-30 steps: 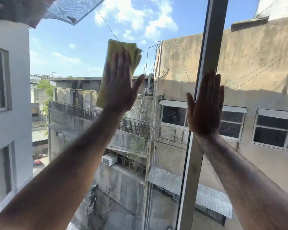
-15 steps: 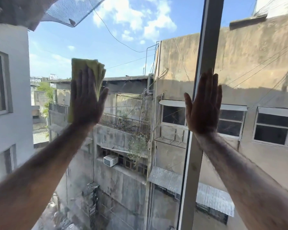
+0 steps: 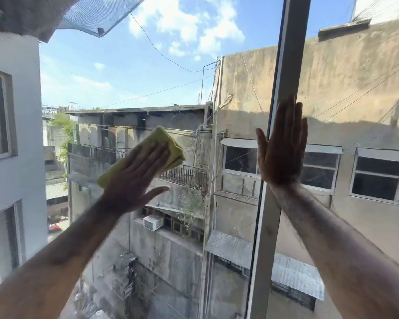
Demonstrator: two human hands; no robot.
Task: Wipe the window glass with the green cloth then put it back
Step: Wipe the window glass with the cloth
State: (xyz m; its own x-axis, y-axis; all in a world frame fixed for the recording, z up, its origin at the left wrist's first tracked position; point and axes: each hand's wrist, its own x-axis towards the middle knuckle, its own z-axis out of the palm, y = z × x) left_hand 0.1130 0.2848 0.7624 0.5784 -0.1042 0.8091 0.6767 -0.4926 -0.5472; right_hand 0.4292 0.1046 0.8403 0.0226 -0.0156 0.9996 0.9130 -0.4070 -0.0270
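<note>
Left hand [image 3: 136, 178]: flat and spread, palm pressed on the green cloth [image 3: 164, 146], nothing clenched; grip no more than open fingers pinning the cloth to the window glass [image 3: 129, 84]. Fingers aimed up and to the right, thumb splayed out below, clear of the fabric. Cloth folded, tilted along the same diagonal, one end poking out past the fingertips, the other trailing out behind the heel of the palm at lower left. Hand and cloth blurred. To the right of that grip, apart from it, a pale upright window frame [image 3: 266, 226] dividing the glass. Right hand [image 3: 280, 155]: also open, fingers together and pointing up, palm laid flat across the frame and the pane beside it, holding nothing. Behind both palms, through the glass, stained concrete buildings [image 3: 355, 88] and blue sky with cloud.
</note>
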